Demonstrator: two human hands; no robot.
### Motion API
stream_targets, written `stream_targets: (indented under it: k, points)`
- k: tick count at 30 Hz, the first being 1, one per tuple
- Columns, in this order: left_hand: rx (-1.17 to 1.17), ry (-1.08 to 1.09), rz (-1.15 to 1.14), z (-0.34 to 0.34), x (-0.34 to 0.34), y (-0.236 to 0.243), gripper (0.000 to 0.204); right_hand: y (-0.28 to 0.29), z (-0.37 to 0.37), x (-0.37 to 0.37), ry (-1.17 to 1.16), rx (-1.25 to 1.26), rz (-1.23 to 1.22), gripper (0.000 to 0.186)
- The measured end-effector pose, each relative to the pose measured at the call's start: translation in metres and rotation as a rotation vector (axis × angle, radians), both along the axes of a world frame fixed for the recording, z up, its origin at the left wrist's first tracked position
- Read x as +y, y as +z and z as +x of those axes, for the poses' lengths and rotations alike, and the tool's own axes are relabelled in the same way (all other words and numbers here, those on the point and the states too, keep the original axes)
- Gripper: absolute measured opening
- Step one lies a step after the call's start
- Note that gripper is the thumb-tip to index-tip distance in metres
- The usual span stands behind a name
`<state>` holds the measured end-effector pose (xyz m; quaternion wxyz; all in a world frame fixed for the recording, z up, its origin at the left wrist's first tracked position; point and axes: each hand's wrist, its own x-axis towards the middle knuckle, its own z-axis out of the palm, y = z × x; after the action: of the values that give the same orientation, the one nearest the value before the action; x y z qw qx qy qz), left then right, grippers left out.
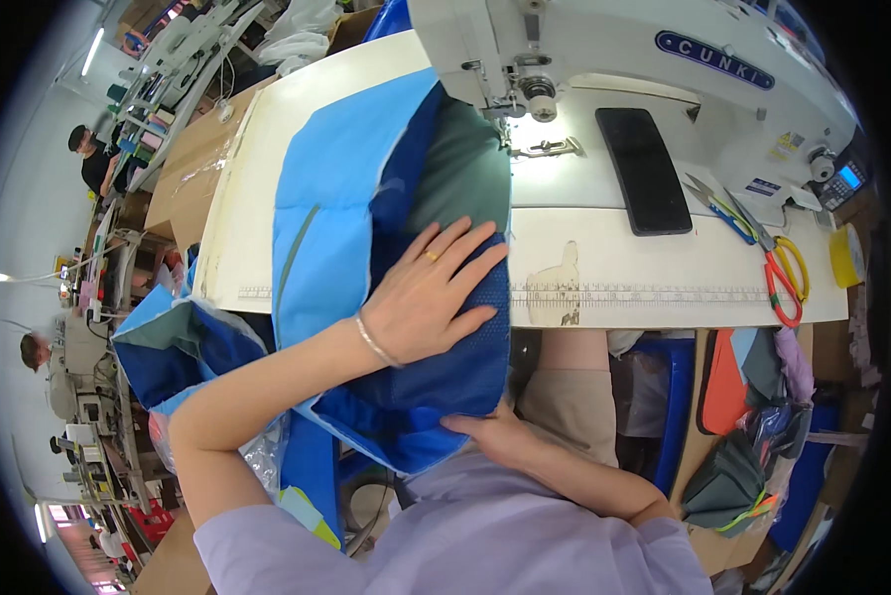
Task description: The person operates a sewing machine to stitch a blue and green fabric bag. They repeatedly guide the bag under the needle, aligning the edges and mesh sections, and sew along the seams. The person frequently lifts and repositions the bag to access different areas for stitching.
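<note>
A sewn fabric piece [326,169] in light blue, dark blue and grey-green lies over the table, its right edge close to the sewing machine's needle area [505,124]. My left hand [421,297] rests flat on the dark blue part, fingers spread, with a ring and a bracelet on it. At the near edge, which hangs over the table front toward my lap, my right hand [490,431] pinches the cloth. Its thumb lies on top and the other fingers are hidden beneath. The white sewing machine [604,50] stands across the far side, its lamp lit.
A black phone [644,171] and two scissors [778,258] lie right on the table [664,268], near a yellow tape roll [846,256]. Another blue sewn piece [183,347] hangs at the left. Fabric pieces [728,481] lie lower right. Two people are at far left.
</note>
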<state>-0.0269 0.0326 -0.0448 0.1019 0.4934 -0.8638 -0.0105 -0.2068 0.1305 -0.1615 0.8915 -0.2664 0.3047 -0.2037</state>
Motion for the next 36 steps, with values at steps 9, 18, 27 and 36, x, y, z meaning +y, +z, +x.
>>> stream_targets:
  k: [9,18,27,36]
  points:
    - [0.037,-0.186,0.212,0.040,-0.017,0.000,0.071,0.020,-0.006,0.005,0.163,0.089,-0.167,0.042]
    - [0.049,-0.203,0.188,0.028,-0.028,0.003,0.064,0.029,-0.023,-0.015,0.412,0.203,-0.053,0.046]
    - [0.056,-0.249,0.218,0.028,-0.043,0.011,0.058,0.018,-0.022,-0.022,0.466,0.175,-0.066,0.043]
    - [0.069,-0.280,0.149,0.039,-0.078,0.006,0.056,0.036,-0.009,-0.047,0.297,0.045,0.063,0.033]
